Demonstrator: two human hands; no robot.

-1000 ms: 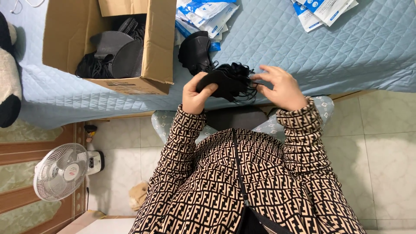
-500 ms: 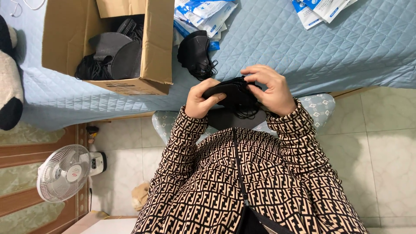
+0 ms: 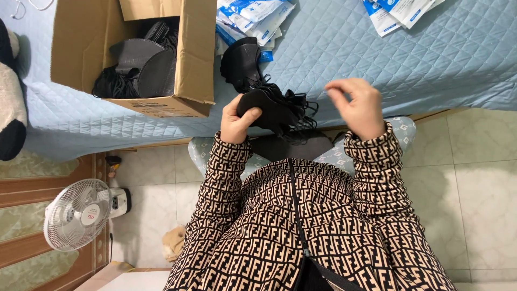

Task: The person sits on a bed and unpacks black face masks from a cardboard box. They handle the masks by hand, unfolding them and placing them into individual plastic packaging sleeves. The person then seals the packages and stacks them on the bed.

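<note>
Left hand [image 3: 235, 119] grips a stack of black fabric face masks [image 3: 272, 108], elastic loops dangling, right at the bed's near edge. Right hand [image 3: 355, 108] floats beside it, fingertips pinched, holding nothing I can make out. Open quilted blue bedspread [image 3: 377, 59] beyond. Further back, a second black mask pile [image 3: 242, 64], the brown cardboard box [image 3: 188, 54] of masks left, white-and-blue packets [image 3: 253, 13] along the far side.

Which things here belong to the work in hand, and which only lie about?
In the work:
left hand holding a stack of black masks
right hand, lifted, empty
cardboard box with black masks
blue and white packets

Lying about:
white fan
black and white soft toy
</note>
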